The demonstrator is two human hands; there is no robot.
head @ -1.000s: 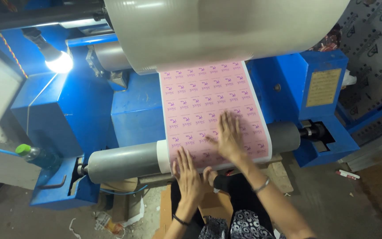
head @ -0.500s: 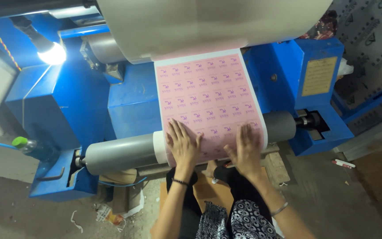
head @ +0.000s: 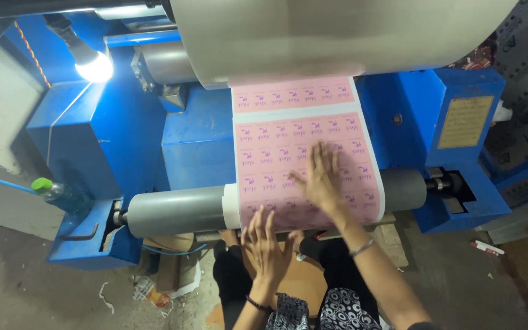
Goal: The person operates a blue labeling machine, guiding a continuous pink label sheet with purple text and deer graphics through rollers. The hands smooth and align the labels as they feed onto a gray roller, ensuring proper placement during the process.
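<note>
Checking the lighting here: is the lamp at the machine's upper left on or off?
On. The lamp glows bright white and throws a glare onto the blue machine housing beside it.

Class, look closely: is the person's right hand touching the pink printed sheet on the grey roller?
Touching. The head view shows the right hand spread flat on the pink printed sheet, with no gap visible beneath the palm.

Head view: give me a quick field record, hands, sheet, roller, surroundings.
left hand: open, fingers spread, at lower edge of the pink label sheet
right hand: flat on the sheet, palm down
sheet: runs from big upper roll down over grey roller
machine: blue
lamp: lit, upper left
bottle: green cap, left of roller
</note>
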